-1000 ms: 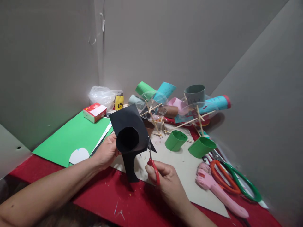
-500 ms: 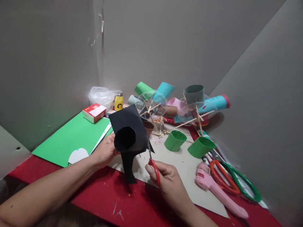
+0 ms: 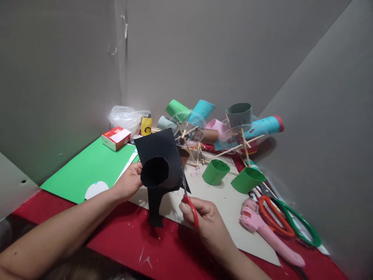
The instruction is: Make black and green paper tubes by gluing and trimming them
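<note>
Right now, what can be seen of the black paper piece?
The black paper piece looks like matt, stiff card. A dark, many-sided opening faces the camera; a flat, angular panel rises behind it and a narrow strip hangs below. The left grip holds its left side, over the pale board and red table. The blades of the red-handled scissors are at its right side, near a pointed corner; whether they are cutting is unclear.
</note>
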`<state>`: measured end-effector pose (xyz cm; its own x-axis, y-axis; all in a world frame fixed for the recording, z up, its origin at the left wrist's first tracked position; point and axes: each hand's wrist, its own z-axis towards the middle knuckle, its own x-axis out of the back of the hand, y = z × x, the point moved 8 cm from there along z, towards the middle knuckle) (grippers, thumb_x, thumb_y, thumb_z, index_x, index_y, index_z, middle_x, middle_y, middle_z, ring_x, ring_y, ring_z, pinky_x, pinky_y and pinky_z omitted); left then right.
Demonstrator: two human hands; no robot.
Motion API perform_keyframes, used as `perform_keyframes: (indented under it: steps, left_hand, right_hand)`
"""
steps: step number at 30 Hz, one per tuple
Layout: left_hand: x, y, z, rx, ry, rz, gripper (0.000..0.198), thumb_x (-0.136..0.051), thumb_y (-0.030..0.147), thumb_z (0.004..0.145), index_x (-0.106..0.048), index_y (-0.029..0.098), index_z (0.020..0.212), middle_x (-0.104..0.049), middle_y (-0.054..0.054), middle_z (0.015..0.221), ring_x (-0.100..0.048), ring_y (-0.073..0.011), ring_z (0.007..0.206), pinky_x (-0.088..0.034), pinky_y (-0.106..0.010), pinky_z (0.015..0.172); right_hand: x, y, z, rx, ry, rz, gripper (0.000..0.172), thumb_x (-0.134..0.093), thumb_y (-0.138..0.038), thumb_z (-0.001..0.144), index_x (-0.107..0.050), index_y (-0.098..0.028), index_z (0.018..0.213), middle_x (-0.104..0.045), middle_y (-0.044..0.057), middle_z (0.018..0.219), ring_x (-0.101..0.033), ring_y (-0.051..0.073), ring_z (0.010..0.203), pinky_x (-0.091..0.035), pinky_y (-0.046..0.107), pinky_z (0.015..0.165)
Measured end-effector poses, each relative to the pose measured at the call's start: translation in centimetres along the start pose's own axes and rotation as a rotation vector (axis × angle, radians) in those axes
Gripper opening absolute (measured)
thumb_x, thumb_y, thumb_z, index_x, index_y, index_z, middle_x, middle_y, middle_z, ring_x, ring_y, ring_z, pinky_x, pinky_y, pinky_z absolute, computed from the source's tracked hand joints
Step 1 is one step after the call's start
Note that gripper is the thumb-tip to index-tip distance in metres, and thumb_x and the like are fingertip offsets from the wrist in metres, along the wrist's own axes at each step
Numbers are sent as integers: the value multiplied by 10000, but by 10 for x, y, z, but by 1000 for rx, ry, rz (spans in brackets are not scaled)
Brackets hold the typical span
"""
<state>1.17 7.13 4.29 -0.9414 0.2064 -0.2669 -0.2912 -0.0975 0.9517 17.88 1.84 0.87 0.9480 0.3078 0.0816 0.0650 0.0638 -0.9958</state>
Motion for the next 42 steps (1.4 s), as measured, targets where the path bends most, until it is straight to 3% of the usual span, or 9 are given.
perform_keyframes:
  steps: [9,15,22,30,37,42]
  left_hand:
    - [-3,3,3,-40,-33,-80,221,-871,284,592,-742,176,735,-698,13,676,-564,-109,589,-477,-230,627]
    - [4,11,2,-96,60,-110,199,-874,211,566,-695,169,640,-638,47,591,-497,-73,514,-428,-189,554]
    - [0,14,1,-102,28,-90,202,-876,238,571,-685,178,591,-596,55,534,-450,-72,485,-369,-188,504]
    - [-2,24,3,-114,1,-35,211,-881,235,527,-686,165,567,-582,59,531,-413,-57,487,-384,-175,522]
    - [-3,24,6,-56,-76,41,237,-863,238,533,-638,162,540,-527,63,505,-482,-95,537,-420,-217,579]
    - [1,18,7,-25,-60,36,255,-873,276,512,-653,162,569,-604,39,571,-501,-101,541,-426,-225,570]
  right_hand:
    - [2,1,-1,9,5,-16,525,-617,-552,831,-301,-224,569,-213,-68,569,-160,88,520,-142,257,454]
    - [-4,0,1,6,-49,-23,537,-642,-540,811,-309,-218,540,-234,-65,548,-180,91,523,-155,257,465]
    - [-6,1,0,7,-84,3,534,-622,-580,816,-329,-217,556,-248,-69,539,-183,87,508,-159,257,462]
    - [-3,3,-1,8,-76,1,538,-624,-549,840,-316,-212,556,-236,-64,566,-185,91,535,-161,257,473]
    - [-7,2,-2,-9,-128,14,535,-622,-581,830,-342,-209,565,-264,-66,553,-191,84,513,-161,251,461]
    - [-6,3,-1,-18,-119,15,541,-642,-578,818,-359,-202,550,-269,-61,555,-197,87,525,-162,251,465]
